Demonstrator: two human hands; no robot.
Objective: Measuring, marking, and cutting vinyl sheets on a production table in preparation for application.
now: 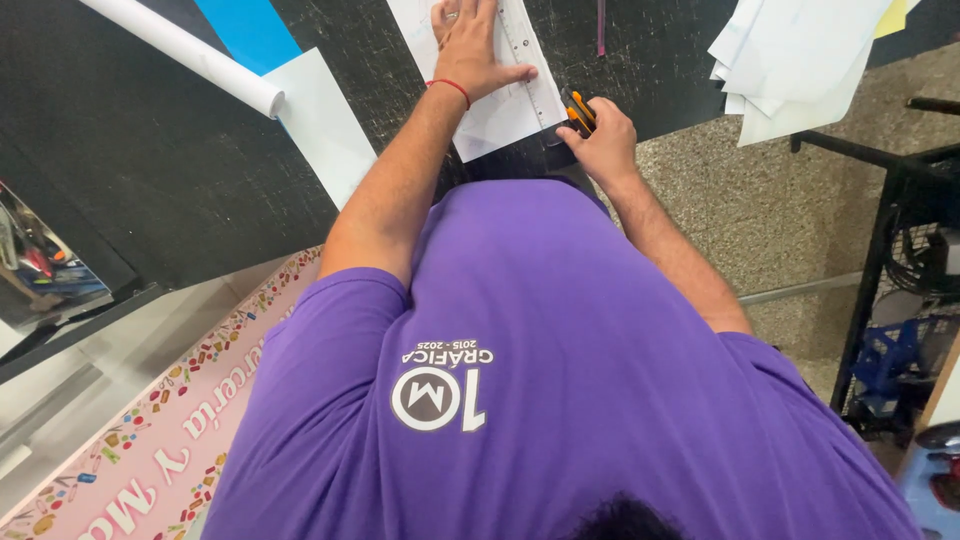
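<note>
Black worktable (150,150), one.
White sheet (495,115), one, at 12 o'clock near table edge.
Clear ruler (527,60), one, on sheet.
Left hand (470,45): flat, fingers spread, pressing ruler and sheet.
Right hand (605,140): fist clamped on orange-black utility knife (580,110), one, at ruler's right edge.
Paper roll (185,55), one, 10 o'clock.
Loose paper stack (800,60), one, 2 o'clock.

A print or sign shop is shown here. A big black cutting table (150,150), marked all over with old cuts, is seen in the middle. A roll of white paper (190,55) and a stack of white sheets (800,60) are laid on it. A long pink printed banner (140,440) is spread out below. A metal ruler (525,55) and an orange cutting knife (581,110) are being used.
</note>
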